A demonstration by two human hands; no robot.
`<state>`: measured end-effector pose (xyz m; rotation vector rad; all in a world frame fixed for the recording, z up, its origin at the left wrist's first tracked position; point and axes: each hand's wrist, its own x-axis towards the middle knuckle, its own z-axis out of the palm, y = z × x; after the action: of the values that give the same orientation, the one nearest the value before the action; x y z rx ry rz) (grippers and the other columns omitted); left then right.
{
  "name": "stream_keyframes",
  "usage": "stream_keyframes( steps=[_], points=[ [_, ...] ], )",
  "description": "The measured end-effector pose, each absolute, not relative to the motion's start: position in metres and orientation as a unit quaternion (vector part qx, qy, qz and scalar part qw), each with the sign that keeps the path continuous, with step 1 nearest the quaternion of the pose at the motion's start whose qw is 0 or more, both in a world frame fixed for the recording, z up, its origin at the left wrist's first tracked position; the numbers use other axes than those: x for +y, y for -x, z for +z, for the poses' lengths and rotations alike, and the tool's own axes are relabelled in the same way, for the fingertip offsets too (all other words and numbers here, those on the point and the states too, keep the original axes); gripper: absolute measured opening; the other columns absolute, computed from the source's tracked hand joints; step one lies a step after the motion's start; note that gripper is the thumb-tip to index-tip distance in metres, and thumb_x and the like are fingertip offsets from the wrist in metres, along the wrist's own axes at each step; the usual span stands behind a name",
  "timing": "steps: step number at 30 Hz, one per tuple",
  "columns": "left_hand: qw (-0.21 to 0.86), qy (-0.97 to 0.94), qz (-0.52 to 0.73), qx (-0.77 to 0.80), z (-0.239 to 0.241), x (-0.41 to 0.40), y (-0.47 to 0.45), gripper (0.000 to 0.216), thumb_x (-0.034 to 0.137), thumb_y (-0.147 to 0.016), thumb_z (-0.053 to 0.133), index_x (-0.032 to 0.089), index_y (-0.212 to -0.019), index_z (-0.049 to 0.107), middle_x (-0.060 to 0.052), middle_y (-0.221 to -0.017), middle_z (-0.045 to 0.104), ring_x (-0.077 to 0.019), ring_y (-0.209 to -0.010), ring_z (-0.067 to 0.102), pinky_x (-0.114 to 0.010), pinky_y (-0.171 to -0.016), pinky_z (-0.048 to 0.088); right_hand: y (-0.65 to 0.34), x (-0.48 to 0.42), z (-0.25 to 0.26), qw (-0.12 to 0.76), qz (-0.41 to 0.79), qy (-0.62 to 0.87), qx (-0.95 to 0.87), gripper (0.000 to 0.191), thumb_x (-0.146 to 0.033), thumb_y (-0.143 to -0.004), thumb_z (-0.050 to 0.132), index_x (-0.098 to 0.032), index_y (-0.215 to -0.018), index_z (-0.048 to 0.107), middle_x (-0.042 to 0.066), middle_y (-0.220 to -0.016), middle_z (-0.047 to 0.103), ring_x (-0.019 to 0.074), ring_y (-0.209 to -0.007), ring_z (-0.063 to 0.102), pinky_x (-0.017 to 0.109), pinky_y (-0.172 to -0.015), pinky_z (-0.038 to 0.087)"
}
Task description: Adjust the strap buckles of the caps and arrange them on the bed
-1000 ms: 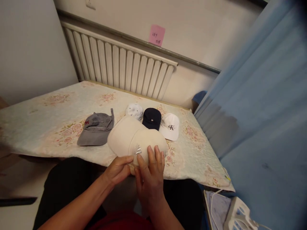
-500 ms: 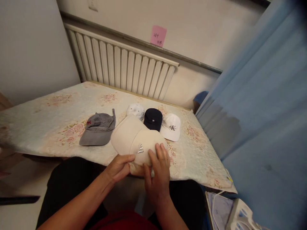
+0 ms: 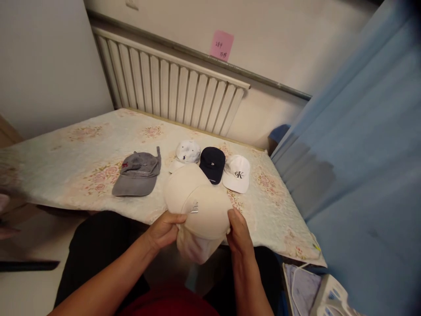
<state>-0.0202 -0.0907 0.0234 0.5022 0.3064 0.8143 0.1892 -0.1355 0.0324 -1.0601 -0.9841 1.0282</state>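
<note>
A cream baseball cap [image 3: 210, 208] with a small silver logo is held over the bed's front edge, its brim pointing up and left. My left hand [image 3: 166, 229] pinches its left side near the brim, thumb on top. On the opposite side, my right hand [image 3: 240, 230] grips the cap's rim between thumb and fingers. Behind it lie a white cap [image 3: 188, 152] with a small dark emblem, partly covered by the brim, a black cap [image 3: 212, 163] and a white cap with CK lettering [image 3: 237, 173]. A grey cap [image 3: 138, 173] rests to the left.
The caps lie on a flowered bed cover [image 3: 82, 166]. Behind it stands a white radiator [image 3: 171, 83], with a pink note [image 3: 222, 45] above. A blue curtain [image 3: 355, 145] hangs at right, over a white appliance [image 3: 332, 296]. Part of another person's hand [image 3: 6, 219] shows at far left.
My right hand has moved from the cap's crown to its right rim. The cream cap has turned and shifted slightly right and down, uncovering more of the white and black caps behind.
</note>
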Motion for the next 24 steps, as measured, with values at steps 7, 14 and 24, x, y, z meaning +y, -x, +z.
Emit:
stream_keyframes(
  steps=[7, 14, 24],
  points=[
    [0.877, -0.226, 0.385, 0.18, 0.023, -0.088, 0.016, 0.041, 0.009, -0.071, 0.068, 0.009, -0.112, 0.065, -0.015, -0.099, 0.074, -0.028, -0.098, 0.067, -0.041, -0.097, 0.046, -0.183, -0.147, 0.051, 0.659, 0.442, 0.482, -0.372, 0.043, -0.042, -0.082, 0.057, -0.017, -0.117, 0.06, 0.007, -0.101, 0.071, 0.0217, -0.086, 0.065, 0.034, -0.076, 0.052],
    [0.858, -0.256, 0.396, 0.202, 0.03, -0.089, 0.013, 0.048, 0.018, -0.073, 0.073, 0.007, -0.118, 0.061, -0.017, -0.101, 0.072, -0.0279, -0.096, 0.067, -0.039, -0.092, 0.049, -0.181, -0.159, 0.064, 0.64, 0.354, 0.546, -0.409, 0.035, -0.042, -0.079, 0.06, -0.018, -0.104, 0.065, 0.004, -0.097, 0.071, 0.0216, -0.089, 0.062, 0.03, -0.074, 0.048],
    [0.833, -0.297, 0.42, 0.203, 0.042, -0.092, 0.012, 0.071, 0.022, -0.071, 0.076, 0.015, -0.135, 0.045, -0.016, -0.113, 0.068, -0.0275, -0.102, 0.064, -0.036, -0.088, 0.049, -0.177, -0.17, 0.077, 0.613, 0.295, 0.587, -0.439, 0.035, -0.044, -0.078, 0.063, -0.017, -0.099, 0.065, 0.001, -0.085, 0.067, 0.0178, -0.077, 0.056, 0.027, -0.067, 0.045]
  ],
)
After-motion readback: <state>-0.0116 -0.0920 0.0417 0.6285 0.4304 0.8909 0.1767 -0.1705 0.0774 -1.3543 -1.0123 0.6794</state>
